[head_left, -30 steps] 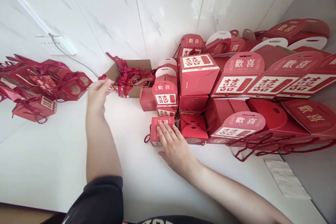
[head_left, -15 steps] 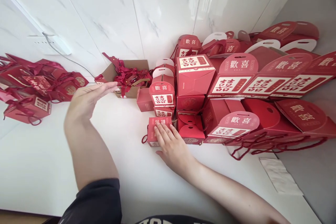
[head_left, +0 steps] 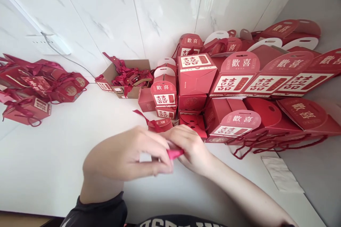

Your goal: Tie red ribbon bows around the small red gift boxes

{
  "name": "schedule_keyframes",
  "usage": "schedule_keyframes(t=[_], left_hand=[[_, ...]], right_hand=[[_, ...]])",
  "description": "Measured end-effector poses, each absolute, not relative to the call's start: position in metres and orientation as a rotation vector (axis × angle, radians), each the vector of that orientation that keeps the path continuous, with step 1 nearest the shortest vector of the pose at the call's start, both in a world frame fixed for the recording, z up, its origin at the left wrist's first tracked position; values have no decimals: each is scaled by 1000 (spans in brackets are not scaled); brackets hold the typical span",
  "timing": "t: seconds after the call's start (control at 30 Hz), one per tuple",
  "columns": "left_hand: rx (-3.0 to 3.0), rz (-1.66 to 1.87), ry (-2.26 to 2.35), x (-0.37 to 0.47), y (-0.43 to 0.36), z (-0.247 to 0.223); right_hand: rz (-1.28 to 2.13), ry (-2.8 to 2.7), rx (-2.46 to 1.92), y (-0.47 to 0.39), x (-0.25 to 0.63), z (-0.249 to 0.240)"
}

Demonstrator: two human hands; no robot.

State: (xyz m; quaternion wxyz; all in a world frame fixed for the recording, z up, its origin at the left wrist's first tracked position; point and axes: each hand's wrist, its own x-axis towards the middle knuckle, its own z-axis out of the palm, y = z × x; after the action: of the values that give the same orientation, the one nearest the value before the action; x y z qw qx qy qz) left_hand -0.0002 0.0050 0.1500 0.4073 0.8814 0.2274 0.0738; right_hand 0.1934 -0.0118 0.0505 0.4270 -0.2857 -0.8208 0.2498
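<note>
A shiny magenta-red satin-like ribbon (head_left: 175, 153) is now pinched between the curled fingertips of the left hand (head_left: 128, 152) and the right hand (head_left: 193, 145), the latter lifted off the small red cardboard box (head_left: 165, 123) just beyond at twelve o'clock, so attention seems shifted to the ribbon. At two o'clock, "囍" and "歡喜" are printed on stacked red cardboard boxes (head_left: 234, 71); at eleven, farther, more ribbons (head_left: 130, 76) are held in an open brown cardboard carton (head_left: 133, 93).
</note>
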Motion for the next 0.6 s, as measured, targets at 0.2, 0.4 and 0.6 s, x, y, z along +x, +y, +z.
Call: schedule_keyframes(t=[0.2,0.4,0.6], left_hand=[[1979,710,886,4,33,126],[1772,390,670,38,31,105],[1744,459,538,61,17,93]], right_hand=[[952,-1582,-773,-16,213,72],[788,-1318,-855,-14,220,80],[873,-1230,-917,-16,222,87]])
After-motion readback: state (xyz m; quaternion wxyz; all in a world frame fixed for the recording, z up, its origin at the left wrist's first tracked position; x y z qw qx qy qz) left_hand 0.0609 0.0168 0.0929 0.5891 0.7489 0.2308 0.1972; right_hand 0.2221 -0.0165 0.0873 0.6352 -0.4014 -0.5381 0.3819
